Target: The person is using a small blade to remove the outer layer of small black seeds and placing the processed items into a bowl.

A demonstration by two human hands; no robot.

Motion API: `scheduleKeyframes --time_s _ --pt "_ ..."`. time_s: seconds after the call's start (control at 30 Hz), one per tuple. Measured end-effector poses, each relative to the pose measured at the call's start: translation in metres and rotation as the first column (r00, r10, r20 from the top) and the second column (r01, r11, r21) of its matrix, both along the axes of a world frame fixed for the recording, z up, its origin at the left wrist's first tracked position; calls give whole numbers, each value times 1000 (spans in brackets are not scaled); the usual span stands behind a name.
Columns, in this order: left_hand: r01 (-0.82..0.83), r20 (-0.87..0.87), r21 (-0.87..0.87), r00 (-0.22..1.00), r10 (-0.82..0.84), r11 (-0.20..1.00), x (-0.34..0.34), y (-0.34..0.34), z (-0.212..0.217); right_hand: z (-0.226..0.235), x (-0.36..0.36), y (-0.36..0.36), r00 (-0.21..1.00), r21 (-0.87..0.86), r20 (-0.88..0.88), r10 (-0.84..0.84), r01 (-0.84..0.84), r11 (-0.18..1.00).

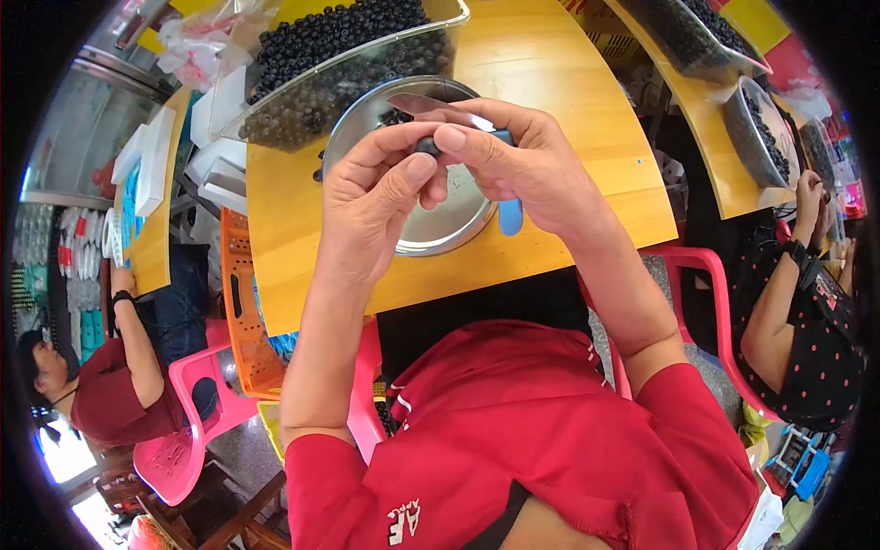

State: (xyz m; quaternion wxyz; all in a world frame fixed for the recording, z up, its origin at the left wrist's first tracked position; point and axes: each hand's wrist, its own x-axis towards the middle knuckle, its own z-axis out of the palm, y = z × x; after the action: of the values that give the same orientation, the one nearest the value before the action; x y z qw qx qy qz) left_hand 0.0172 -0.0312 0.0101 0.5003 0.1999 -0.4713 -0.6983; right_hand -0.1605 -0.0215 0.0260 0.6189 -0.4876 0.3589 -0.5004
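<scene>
My left hand (371, 188) pinches a small dark round berry-like piece (427, 145) between thumb and fingertips. In my right hand (536, 165) is a small knife with a blue handle (510, 217), its metal blade (426, 105) pointing left above the fingers. My right thumb presses close beside the dark piece. Both hands are held over a round metal bowl (445, 243), which has a few dark pieces near its far side. Directly behind, a clear plastic tub (367, 73) is heaped with many such dark round pieces. My fingers partly hide the bowl and the knife's handle.
The yellow wooden table (532, 64) carries the tub and bowl. An orange plastic crate (246, 302) stands at its left edge. At right, a person (779, 321) works by another metal bowl (747, 137). Another person (119, 385) sits at left, near a pink chair (188, 431).
</scene>
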Motion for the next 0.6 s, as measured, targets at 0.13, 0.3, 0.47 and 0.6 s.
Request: scheduleKeyframes --time_s 0.13,0.3,0.47,0.6 --pt "1 -22 83 1000 1 997 0 0 0 1 1 1 998 -18 -48 -39 38 999" --pt "-97 -106 122 988 110 988 -4 1 -1 1 1 3 992 -126 -27 -123 118 985" --pt "-99 -177 82 978 112 992 -3 2 -8 5 7 9 993 -264 -99 -72 44 964" --pt "-102 -146 62 983 110 993 -6 2 -7 6 7 9 996 -265 -84 -39 15 964"
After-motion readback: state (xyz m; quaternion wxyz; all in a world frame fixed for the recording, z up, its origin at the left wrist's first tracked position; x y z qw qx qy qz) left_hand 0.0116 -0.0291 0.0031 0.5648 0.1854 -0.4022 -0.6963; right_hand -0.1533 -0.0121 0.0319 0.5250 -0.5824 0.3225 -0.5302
